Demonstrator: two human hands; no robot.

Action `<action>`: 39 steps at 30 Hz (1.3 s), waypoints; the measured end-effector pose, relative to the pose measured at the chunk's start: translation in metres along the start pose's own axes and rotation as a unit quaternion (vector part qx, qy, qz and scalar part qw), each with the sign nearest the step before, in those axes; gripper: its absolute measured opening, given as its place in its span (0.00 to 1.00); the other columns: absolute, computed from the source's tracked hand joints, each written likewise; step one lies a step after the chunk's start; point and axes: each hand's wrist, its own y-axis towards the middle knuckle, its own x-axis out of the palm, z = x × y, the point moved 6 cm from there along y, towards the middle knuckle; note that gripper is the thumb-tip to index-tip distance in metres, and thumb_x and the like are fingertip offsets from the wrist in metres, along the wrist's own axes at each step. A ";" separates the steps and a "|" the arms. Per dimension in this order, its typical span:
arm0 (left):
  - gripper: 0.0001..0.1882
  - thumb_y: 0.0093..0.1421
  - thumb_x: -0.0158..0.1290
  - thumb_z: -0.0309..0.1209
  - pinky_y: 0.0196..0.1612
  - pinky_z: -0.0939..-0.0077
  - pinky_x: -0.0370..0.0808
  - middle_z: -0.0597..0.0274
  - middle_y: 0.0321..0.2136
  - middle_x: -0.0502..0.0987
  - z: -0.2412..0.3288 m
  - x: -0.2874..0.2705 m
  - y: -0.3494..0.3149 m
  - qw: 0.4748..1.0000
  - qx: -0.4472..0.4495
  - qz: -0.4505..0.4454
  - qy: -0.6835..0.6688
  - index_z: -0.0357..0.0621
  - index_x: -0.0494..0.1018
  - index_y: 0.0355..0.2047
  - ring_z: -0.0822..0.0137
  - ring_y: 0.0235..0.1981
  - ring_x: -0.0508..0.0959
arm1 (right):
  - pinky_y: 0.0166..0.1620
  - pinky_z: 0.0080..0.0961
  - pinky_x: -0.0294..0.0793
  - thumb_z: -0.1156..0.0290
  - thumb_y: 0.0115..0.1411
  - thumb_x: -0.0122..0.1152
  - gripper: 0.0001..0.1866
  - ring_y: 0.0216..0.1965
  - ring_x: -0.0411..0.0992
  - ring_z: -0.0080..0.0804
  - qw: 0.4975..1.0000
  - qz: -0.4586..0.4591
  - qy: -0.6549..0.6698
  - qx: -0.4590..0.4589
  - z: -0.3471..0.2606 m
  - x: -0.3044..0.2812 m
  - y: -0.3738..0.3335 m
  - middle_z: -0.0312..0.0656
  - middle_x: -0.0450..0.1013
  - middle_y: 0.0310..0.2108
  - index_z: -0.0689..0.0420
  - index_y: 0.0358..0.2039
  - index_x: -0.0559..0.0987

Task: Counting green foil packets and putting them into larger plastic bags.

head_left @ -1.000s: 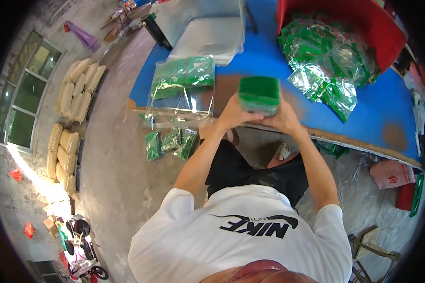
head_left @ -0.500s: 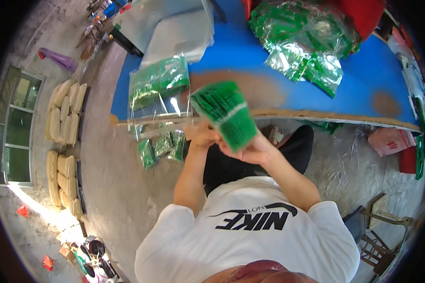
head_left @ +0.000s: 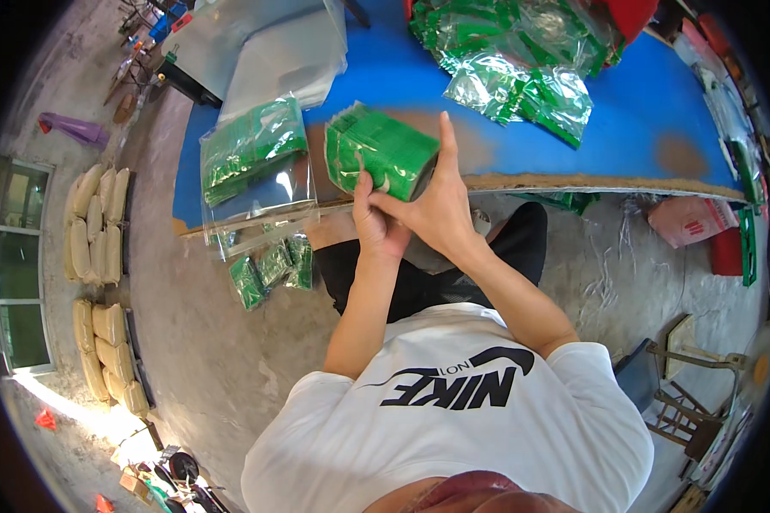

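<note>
I hold a thick stack of green flat packets (head_left: 383,147) up over the near edge of the blue table. My left hand (head_left: 380,226) grips the stack's lower left part, its thumb up against the packets. At the lower right end, my right hand (head_left: 441,212) spans the stack between thumb and index finger, the index stretched upward; its other fingers are hidden. To the left, a clear plastic bag (head_left: 293,190) with more green packets (head_left: 255,145) lies partly over the table edge.
Loose shiny green packets (head_left: 522,64) are heaped on the blue table (head_left: 624,128). Clear plastic sheets (head_left: 282,64) lie at the back left. Several bagged green bundles (head_left: 274,263) rest below the table's edge. A wooden chair (head_left: 684,410) stands at right; tan sacks (head_left: 98,227) are stacked far left.
The stack has moved up and left in the view and turned. My right hand has shifted from beneath it to its right end, index finger now raised. The whole view has shifted slightly.
</note>
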 end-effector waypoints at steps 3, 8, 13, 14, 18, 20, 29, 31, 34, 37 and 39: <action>0.31 0.63 0.55 0.44 0.63 0.56 0.67 0.56 0.58 0.70 0.006 -0.001 -0.003 1.000 0.002 -0.016 -0.002 0.44 0.62 0.62 0.56 0.58 0.71 | 0.58 0.41 0.68 0.60 0.37 0.81 0.68 0.58 0.65 0.56 1.000 -0.006 0.020 -0.020 -0.001 0.001 -0.004 0.61 0.61 0.58 0.62 0.70 0.43; 0.29 0.63 0.55 0.42 0.61 0.58 0.69 0.58 0.55 0.72 -0.001 -0.008 -0.006 1.000 0.013 0.004 0.008 0.45 0.64 0.61 0.59 0.56 0.73 | 0.56 0.37 0.71 0.63 0.41 0.80 0.51 0.55 0.69 0.48 0.998 -0.025 0.055 -0.021 0.006 0.003 -0.004 0.56 0.66 0.53 0.62 0.60 0.57; 0.30 0.62 0.58 0.40 0.64 0.60 0.65 0.59 0.57 0.69 0.029 -0.003 -0.009 0.999 0.049 -0.002 0.019 0.44 0.63 0.61 0.60 0.59 0.69 | 0.56 0.38 0.71 0.66 0.42 0.79 0.52 0.58 0.65 0.44 0.989 -0.053 0.106 -0.089 -0.001 0.009 0.006 0.54 0.63 0.56 0.59 0.63 0.56; 0.31 0.61 0.59 0.38 0.65 0.61 0.61 0.59 0.58 0.66 0.059 -0.006 -0.007 0.986 0.151 -0.015 0.073 0.44 0.62 0.62 0.60 0.61 0.66 | 0.57 0.39 0.69 0.67 0.43 0.79 0.53 0.59 0.63 0.43 0.986 -0.052 0.092 -0.131 -0.013 0.005 0.008 0.54 0.60 0.58 0.59 0.64 0.55; 0.36 0.54 0.59 0.26 0.69 0.58 0.52 0.54 0.62 0.59 0.173 -0.013 -0.039 0.755 0.455 0.055 0.469 0.44 0.59 0.63 0.52 0.66 0.57 | 0.58 0.39 0.68 0.69 0.45 0.76 0.49 0.58 0.64 0.45 0.982 0.011 0.078 -0.169 0.022 -0.010 0.038 0.53 0.62 0.56 0.59 0.64 0.57; 0.39 0.49 0.58 0.21 0.70 0.54 0.49 0.50 0.61 0.60 0.198 -0.013 -0.045 0.375 0.430 0.071 0.818 0.44 0.60 0.63 0.48 0.66 0.56 | 0.57 0.40 0.68 0.71 0.46 0.74 0.45 0.55 0.66 0.48 0.975 0.055 -0.081 -0.200 0.037 -0.012 0.050 0.53 0.64 0.53 0.60 0.63 0.59; 0.11 0.53 0.63 0.29 0.42 0.63 0.71 0.63 0.34 0.74 0.281 -0.045 -0.033 0.140 0.470 0.010 0.872 0.49 0.81 0.38 0.57 0.40 0.75 | 0.53 0.38 0.71 0.71 0.48 0.72 0.43 0.52 0.69 0.49 0.982 0.033 -0.044 -0.179 0.040 -0.006 0.051 0.53 0.66 0.51 0.62 0.61 0.59; 0.07 0.53 0.63 0.26 0.35 0.69 0.73 0.62 0.29 0.73 0.286 -0.034 -0.023 0.186 0.434 -0.013 0.882 0.46 0.81 0.34 0.61 0.34 0.77 | 0.53 0.37 0.72 0.71 0.49 0.72 0.42 0.52 0.70 0.47 0.987 0.036 -0.042 -0.148 0.041 -0.011 0.060 0.51 0.67 0.51 0.61 0.62 0.59; 0.06 0.52 0.64 0.25 0.29 0.71 0.73 0.61 0.26 0.73 0.267 0.004 -0.010 0.257 0.437 -0.045 0.861 0.44 0.80 0.32 0.63 0.27 0.77 | 0.53 0.28 0.74 0.72 0.52 0.69 0.38 0.50 0.72 0.37 0.931 -0.111 0.337 0.089 0.027 0.000 0.055 0.45 0.67 0.55 0.63 0.61 0.60; 0.05 0.54 0.64 0.25 0.27 0.73 0.71 0.60 0.24 0.72 0.239 0.041 -0.006 0.324 0.411 -0.055 0.850 0.41 0.80 0.31 0.65 0.22 0.75 | 0.52 0.27 0.74 0.72 0.53 0.69 0.35 0.49 0.73 0.36 0.777 -0.398 0.428 0.235 0.006 0.059 0.017 0.46 0.70 0.52 0.62 0.59 0.63; 0.05 0.53 0.64 0.25 0.27 0.72 0.72 0.60 0.24 0.73 0.222 0.053 0.001 0.308 0.405 -0.070 0.858 0.41 0.80 0.31 0.65 0.22 0.75 | 0.51 0.31 0.75 0.72 0.53 0.68 0.31 0.48 0.74 0.34 0.780 -0.424 0.407 0.214 -0.009 0.078 0.012 0.44 0.74 0.47 0.61 0.56 0.68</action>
